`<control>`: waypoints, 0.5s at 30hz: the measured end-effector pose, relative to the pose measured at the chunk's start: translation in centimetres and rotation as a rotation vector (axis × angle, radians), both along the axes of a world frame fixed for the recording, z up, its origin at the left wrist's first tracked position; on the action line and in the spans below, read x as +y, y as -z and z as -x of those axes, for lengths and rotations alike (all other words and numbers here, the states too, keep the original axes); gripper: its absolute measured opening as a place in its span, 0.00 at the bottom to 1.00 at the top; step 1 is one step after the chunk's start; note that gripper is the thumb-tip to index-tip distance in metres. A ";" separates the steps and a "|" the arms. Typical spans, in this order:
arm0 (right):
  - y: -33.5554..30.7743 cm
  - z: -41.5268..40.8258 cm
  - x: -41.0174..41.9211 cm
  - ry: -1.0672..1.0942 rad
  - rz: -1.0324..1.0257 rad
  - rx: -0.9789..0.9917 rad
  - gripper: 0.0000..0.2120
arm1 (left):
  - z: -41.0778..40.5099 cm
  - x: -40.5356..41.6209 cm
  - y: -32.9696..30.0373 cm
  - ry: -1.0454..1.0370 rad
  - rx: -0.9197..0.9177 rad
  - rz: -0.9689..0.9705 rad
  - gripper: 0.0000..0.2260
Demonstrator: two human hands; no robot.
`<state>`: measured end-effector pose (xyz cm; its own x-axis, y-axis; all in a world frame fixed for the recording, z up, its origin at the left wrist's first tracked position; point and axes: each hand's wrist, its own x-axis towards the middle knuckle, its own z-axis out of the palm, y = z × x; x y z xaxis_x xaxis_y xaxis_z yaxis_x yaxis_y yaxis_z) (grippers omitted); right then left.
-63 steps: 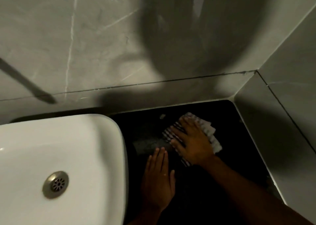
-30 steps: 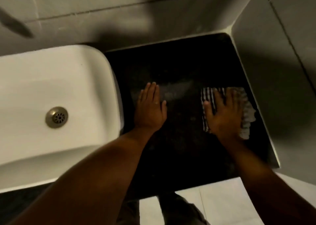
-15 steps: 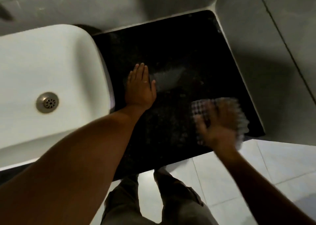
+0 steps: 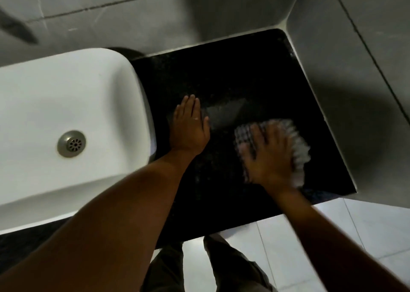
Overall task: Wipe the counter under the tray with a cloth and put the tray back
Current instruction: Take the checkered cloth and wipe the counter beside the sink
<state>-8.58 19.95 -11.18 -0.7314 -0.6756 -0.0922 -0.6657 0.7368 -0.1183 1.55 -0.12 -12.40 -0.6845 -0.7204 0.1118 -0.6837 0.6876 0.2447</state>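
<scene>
Here the right hand (image 4: 269,157) pressed flat, fingers spread, on a checked cloth (image 4: 246,136) lying on the black tabletop (image 4: 233,74), toward its right side; both were blurred. The left hand (image 4: 189,128) lay open, palm down, on the tabletop just beside the white sink (image 4: 66,92). No tray showed.

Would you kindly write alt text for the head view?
A right hand presses a checked cloth onto a black counter, blurred mid-wipe. The left hand lies flat beside a white sink; no tray is in view.
</scene>
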 end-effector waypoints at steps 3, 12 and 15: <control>0.3 7.7 -5.0 0.106 0.020 0.014 0.32 | 0.1 0.0 0.1 -0.007 0.004 0.017 0.26; -0.2 -1.6 -4.7 -0.144 0.066 -0.110 0.31 | 0.0 0.1 0.1 -0.005 -0.046 -0.011 0.25; -1.4 -0.5 -2.9 -0.045 0.165 -0.134 0.29 | 0.4 0.8 -1.0 -0.058 -0.050 -0.026 0.23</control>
